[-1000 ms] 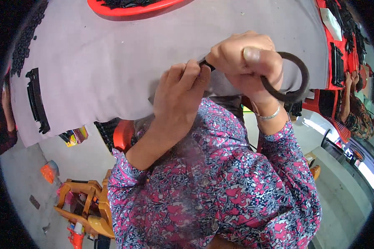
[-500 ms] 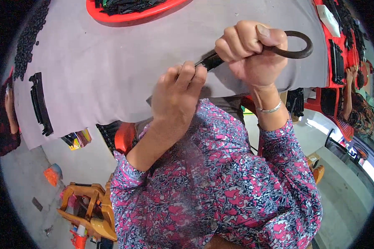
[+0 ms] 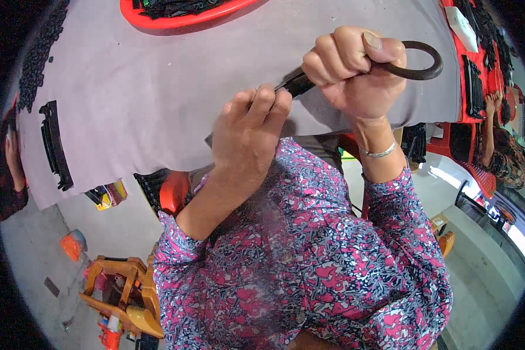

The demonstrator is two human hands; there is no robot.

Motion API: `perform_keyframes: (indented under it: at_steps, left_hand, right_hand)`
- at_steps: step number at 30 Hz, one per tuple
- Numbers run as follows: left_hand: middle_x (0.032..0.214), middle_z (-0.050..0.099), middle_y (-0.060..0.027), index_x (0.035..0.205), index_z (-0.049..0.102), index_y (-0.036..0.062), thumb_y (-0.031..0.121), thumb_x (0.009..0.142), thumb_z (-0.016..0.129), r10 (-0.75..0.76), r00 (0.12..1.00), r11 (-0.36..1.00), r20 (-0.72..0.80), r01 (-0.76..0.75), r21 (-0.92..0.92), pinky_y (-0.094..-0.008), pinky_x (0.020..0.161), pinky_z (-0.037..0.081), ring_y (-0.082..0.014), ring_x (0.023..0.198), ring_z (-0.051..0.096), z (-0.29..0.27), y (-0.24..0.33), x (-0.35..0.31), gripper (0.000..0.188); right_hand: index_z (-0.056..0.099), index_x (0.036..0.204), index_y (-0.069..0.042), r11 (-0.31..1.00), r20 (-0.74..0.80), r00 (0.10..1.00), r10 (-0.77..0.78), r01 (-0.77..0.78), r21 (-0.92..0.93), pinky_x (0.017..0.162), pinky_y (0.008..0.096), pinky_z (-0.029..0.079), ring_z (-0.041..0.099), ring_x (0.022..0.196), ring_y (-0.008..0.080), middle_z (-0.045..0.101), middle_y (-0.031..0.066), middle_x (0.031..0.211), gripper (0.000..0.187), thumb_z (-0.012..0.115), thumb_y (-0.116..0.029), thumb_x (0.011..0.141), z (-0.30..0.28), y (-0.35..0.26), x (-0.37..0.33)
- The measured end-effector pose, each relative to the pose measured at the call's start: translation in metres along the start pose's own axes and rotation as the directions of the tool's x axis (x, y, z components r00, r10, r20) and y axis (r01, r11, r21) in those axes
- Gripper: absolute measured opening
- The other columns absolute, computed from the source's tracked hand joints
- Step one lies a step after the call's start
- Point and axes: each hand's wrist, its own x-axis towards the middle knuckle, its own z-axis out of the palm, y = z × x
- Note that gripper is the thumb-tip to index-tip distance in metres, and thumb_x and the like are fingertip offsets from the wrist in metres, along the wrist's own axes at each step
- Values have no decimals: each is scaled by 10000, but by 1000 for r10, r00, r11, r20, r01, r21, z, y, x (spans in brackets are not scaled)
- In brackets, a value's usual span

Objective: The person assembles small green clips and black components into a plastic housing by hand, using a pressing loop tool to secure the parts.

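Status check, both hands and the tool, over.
Right hand: closed around dark ring-handled tool. Left hand: curled at black piece, grip hidden. Red tray: beyond both hands, apart.

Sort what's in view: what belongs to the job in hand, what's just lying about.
In the job:
ring-handled tool, gripped by the right hand
left hand, curled near the tool's other end; anything pinched is hidden
probably the black pieces in the red tray; perhaps the black strips and black pile

Lying about, it seems:
brown frame on the floor
orange thing on the floor
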Motion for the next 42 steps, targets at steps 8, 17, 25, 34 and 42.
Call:
perform_keyframes:
  at_steps: [8,17,25,34,42]
  left_hand:
    - [1117,547,-61,1174,593,126,96,785,617,-21,1000,999,8,21,-30,-394,777,512,-259,974,577,-2,0,0,391]
    - [1141,538,-73,1147,615,125,125,807,588,-14,1000,999,-8,14,-43,-415,804,507,-270,990,588,7,-4,-4,341]
    - [1116,576,-69,1136,616,109,105,815,580,-64,998,997,19,65,-52,-398,821,506,-265,987,604,2,0,0,323]
    - [1126,594,-66,1154,608,142,89,840,571,-73,997,997,7,73,-23,-401,798,520,-276,986,612,2,-3,-3,321]
    - [1129,587,-51,1162,593,156,117,857,565,-77,997,997,23,77,-16,-401,794,515,-270,976,606,-1,-3,-2,308]
  right_hand:
    - [264,556,-139,996,-91,994,-53,46,-74,468,299,189,198,500,94,241,-46,540,437,464,-309,904,14,3,1]
    - [262,544,-124,805,-152,981,-124,10,-593,511,314,184,212,519,117,243,-36,515,452,499,-340,863,26,13,-10]
    - [288,561,-125,908,-90,995,-33,-8,-420,507,312,182,205,529,115,268,-33,537,427,481,-337,878,24,9,-1]
    - [328,611,-149,999,-136,990,-39,42,18,499,293,197,189,522,95,249,-62,570,398,450,-370,918,-1,4,-3]
    - [316,604,-149,999,-94,995,-33,33,3,498,294,194,183,519,97,255,-54,569,408,447,-373,919,-10,9,-4]
